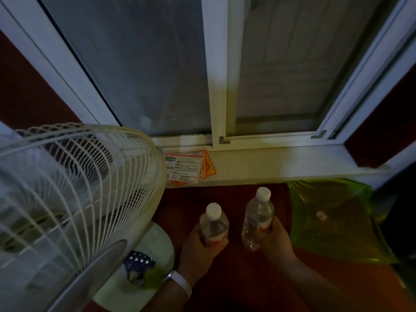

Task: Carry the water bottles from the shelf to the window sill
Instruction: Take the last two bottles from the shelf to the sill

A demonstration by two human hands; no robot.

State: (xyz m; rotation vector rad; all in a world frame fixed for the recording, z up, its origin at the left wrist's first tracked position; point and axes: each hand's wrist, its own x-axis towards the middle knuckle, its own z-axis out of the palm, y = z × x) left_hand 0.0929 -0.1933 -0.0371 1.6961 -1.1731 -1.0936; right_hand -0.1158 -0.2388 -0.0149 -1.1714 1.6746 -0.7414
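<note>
I stand at a white window sill (pixel 281 164) below a sliding window. My left hand (pixel 198 246) grips a clear water bottle (pixel 213 221) with a white cap, held upright below the sill's front edge. My right hand (pixel 275 238) grips a second clear, white-capped bottle (pixel 258 212), also upright and slightly higher. Both bottles are in front of the sill and below it, apart from each other. The shelf is not in view.
A white standing fan (pixel 74 192) fills the left, its cage reaching over the sill's left end. Printed cards and orange papers (pixel 186 166) lie on the sill's left part. A green plastic bag (pixel 333 219) hangs at the right below the sill.
</note>
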